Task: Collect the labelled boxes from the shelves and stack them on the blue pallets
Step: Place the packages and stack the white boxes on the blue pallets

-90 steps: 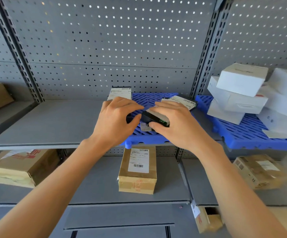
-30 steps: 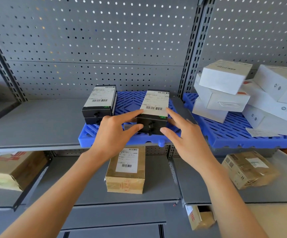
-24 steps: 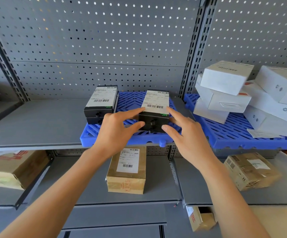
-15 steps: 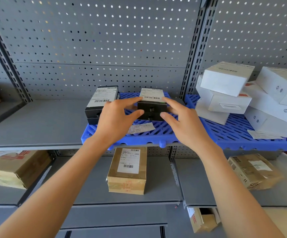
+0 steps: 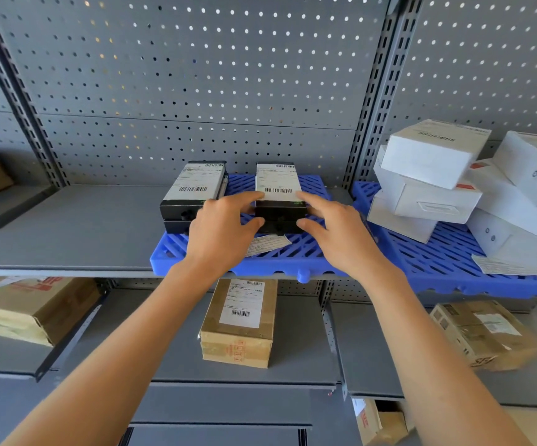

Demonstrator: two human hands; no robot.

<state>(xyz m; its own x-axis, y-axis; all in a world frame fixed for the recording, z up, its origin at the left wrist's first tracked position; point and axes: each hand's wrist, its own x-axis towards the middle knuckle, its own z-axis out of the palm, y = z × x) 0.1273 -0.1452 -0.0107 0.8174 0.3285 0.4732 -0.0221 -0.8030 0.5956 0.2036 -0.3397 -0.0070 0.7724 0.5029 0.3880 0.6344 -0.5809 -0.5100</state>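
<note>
Black box (image 5: pixel 279 201) is sitting atop another on the blue pallet (image 5: pixel 293 263) — left hand (image 5: pixel 220 231) and right hand (image 5: pixel 338 233) are pinching its near corners between thumb and fingers, probably squaring the stack beside the neighbouring pile (image 5: pixel 193 194).

Bright, even light — soft shadows; wide-angle bowing at edges.

Two black boxes, each with a white barcode label on top, sit on a blue slatted pallet (image 5: pixel 215 262) on the shelf. The left black box (image 5: pixel 193 194) lies at the pallet's back left corner. The right black box (image 5: pixel 279 197) is a stack of two, lying flat, slightly apart from it.
</note>
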